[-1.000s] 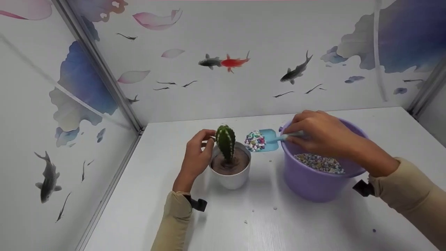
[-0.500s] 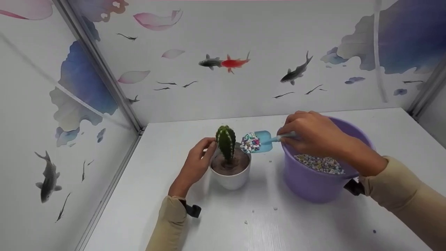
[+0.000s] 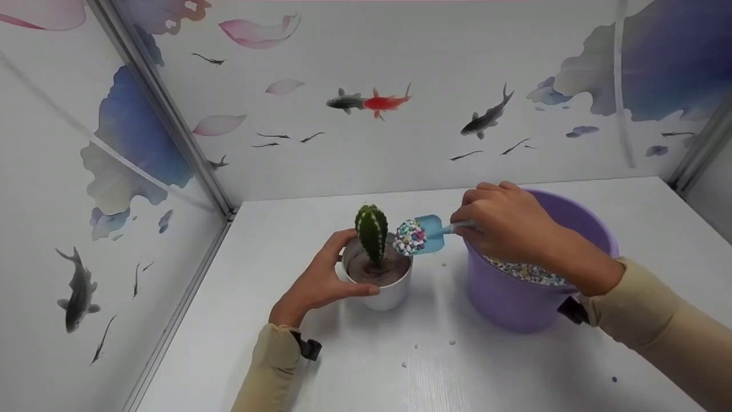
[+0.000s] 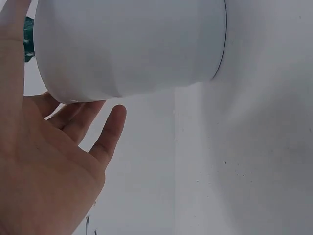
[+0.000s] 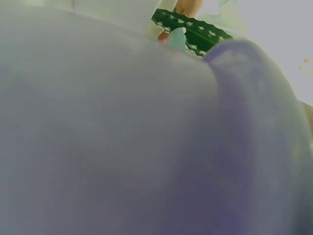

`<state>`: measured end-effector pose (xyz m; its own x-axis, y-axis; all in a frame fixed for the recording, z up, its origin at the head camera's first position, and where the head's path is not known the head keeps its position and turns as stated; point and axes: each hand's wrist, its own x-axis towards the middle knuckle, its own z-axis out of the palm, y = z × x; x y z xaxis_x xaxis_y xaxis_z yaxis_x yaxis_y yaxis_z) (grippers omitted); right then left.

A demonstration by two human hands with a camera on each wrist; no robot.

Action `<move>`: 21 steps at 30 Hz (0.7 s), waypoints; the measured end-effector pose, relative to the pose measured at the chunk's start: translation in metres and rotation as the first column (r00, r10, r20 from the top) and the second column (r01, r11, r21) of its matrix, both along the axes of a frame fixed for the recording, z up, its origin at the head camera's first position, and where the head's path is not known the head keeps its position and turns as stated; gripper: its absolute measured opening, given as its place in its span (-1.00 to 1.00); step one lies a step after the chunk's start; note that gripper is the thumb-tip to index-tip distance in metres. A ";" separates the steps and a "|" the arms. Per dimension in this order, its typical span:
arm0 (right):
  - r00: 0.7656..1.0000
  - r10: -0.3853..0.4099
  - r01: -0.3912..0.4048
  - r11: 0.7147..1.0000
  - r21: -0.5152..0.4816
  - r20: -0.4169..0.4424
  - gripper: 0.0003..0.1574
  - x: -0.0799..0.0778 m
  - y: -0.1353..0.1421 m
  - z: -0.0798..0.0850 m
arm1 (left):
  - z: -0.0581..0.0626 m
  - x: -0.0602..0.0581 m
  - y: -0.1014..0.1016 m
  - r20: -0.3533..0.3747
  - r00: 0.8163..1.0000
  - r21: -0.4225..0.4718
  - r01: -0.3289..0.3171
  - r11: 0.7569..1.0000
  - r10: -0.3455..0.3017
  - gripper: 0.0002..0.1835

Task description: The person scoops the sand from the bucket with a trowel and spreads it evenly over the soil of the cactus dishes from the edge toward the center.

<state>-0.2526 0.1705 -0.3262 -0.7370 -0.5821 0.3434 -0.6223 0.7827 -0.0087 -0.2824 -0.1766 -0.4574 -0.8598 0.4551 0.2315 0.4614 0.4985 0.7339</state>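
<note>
A green cactus [image 3: 372, 233] stands upright in brown soil in a white flowerpot [image 3: 384, 296]. My left hand [image 3: 315, 280] spans the pot's left side, thumb across the near rim and index finger along the far rim. In the left wrist view several fingers [image 4: 85, 117] reach behind the pot, the little finger apart from it. My right hand [image 3: 503, 220] grips the handle of a small blue shovel [image 3: 433, 233], whose blade carries multicoloured pebbles [image 3: 409, 237]. The blade's tip overlaps the pot's right rim, beside the cactus.
A purple bucket [image 3: 514, 306] holding more pebbles [image 3: 532, 272] stands on the right, below my right forearm. It fills most of the right wrist view. Several loose pebbles lie on the white table [image 3: 457, 377]. Printed wall panels [image 3: 400, 160] border the table's back and left.
The loaded shovel has moved left from beside the bucket to the pot's rim. My left hand has shifted from beside the cactus to around the pot, its thumb now over the near rim.
</note>
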 end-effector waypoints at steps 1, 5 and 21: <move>1.000 -0.003 0.003 1.000 0.006 -0.013 -0.82 0.001 -0.001 0.000 | 0.000 0.000 0.000 0.008 1.000 -0.004 -0.007 1.000 0.007 0.09; 0.998 -0.010 0.010 1.000 0.014 -0.059 -0.85 0.004 -0.004 -0.002 | 0.000 0.000 0.001 0.029 0.999 -0.011 -0.018 1.000 0.018 0.08; 0.989 -0.030 0.028 1.000 -0.012 -0.145 -0.86 0.003 -0.013 -0.009 | 0.002 0.000 -0.001 0.091 0.996 0.007 -0.011 1.000 0.010 0.07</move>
<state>-0.2496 0.1572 -0.3357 -0.6957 -0.5574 0.4532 -0.5946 0.8008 0.0722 -0.2825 -0.1780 -0.4557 -0.8823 0.4441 0.1558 0.3873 0.4971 0.7764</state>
